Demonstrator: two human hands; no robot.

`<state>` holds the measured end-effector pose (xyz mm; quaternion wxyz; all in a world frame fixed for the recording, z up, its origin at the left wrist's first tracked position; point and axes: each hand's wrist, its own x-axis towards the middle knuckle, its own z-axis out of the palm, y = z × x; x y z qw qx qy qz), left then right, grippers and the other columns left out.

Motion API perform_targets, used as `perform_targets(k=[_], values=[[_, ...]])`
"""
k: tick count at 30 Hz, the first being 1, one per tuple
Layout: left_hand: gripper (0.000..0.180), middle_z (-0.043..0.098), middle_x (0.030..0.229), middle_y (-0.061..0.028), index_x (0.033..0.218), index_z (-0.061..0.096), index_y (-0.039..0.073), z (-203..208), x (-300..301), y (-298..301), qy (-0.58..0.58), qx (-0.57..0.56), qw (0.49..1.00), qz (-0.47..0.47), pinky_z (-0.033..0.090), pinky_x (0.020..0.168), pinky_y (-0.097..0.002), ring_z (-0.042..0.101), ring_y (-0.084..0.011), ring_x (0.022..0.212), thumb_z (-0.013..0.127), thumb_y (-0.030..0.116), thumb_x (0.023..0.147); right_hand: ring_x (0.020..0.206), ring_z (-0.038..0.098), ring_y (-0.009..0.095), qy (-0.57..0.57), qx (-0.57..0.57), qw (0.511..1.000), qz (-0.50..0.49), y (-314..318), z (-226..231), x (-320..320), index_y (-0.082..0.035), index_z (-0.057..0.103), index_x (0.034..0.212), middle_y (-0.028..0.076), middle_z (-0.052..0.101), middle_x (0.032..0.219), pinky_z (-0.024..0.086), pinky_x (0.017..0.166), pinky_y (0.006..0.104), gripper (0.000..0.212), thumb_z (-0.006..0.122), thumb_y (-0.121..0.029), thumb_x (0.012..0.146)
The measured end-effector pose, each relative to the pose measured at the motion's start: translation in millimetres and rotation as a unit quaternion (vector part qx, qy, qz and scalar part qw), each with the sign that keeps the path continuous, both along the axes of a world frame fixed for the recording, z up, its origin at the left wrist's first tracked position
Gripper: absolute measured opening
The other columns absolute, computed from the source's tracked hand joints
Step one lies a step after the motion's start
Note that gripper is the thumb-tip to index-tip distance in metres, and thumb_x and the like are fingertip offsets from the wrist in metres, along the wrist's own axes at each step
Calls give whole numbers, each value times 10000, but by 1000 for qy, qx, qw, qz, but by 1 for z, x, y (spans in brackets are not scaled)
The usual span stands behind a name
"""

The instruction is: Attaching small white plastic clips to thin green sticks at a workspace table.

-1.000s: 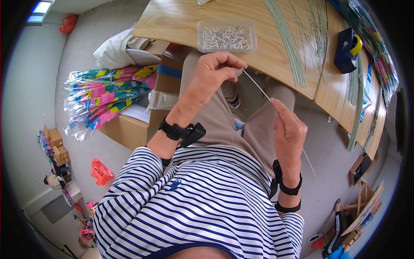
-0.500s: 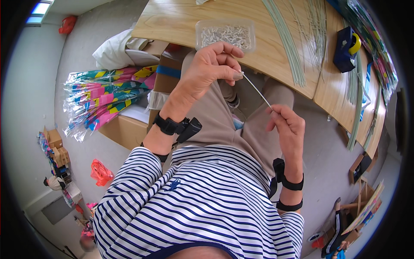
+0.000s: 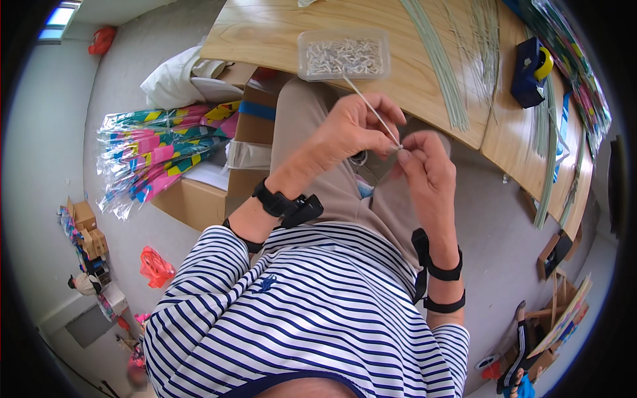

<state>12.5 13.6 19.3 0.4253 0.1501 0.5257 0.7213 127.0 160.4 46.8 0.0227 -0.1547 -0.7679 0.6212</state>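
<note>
- Pinching a thin pale stick (image 3: pixel 361 98) near its lower end between thumb and fingers of the right hand (image 3: pixel 428 162).
- Curling the fingers of the left hand (image 3: pixel 358 129) about the same stick, thumb close to the right thumb; cannot tell a firm pinch from a loose touch there.
- Holding the stick slantwise above the lap, just off the near edge of the counter (image 3: pixel 265 33), with its upper end pointing up and left, overlapping the front rim of a clear tray (image 3: pixel 302 56) in this view.
- Sitting in beige trousers (image 3: pixel 305 119) and a striped shirt (image 3: pixel 298 298), with black straps on both wrists.
- At the counter's near edge: that tray, full of small white pieces (image 3: pixel 348 56).
- Right of the tray, running toward the counter's near right corner: a bundle of pale green sticks (image 3: pixel 434 63).
- Across the seam, on the right-hand section: a dark blue tape dispenser (image 3: pixel 527 73) with a yellow roll (image 3: pixel 544 64); along the far right edge, colourful wrapped bundles (image 3: pixel 574 73).
- Beyond the counter's left end: colourful packages (image 3: pixel 159 149) in clear wrap on a cardboard box (image 3: pixel 192 202).
- Lower left, on the floor: a red bag (image 3: pixel 156 266).
</note>
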Motion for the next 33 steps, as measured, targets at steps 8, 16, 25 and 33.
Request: perform_targets(k=[8,16,25,33], values=[[214,656,863,-61,964,638,21,-6,-25,-13,-12,22,987,158,487,633,-222,603,-115,706,677,-56,768,640,568,133,-13,69,997,-34,16,-21,9,2,583,959,66,606,684,461,629,251,114,614,17,851],[164,673,865,-47,975,644,3,-18,-12,16,-37,0,998,51,547,678,-246,646,-106,749,672,-11,814,593,601,134,6,55,996,-65,13,-19,-12,12,617,860,90,611,635,469,575,268,23,602,10,843],[127,694,849,-126,923,654,5,-57,-99,14,490,-260,808,197,521,663,-309,668,-205,740,671,28,799,646,662,286,98,393,892,-202,157,-94,-114,2,637,831,124,667,691,487,577,379,94,587,-77,844],[183,649,870,-188,887,662,12,-82,-131,39,532,-314,779,105,480,772,-439,612,-379,885,651,147,764,1033,565,368,22,643,751,-146,157,-102,-155,-23,650,889,155,623,966,485,833,453,212,675,-208,787]])
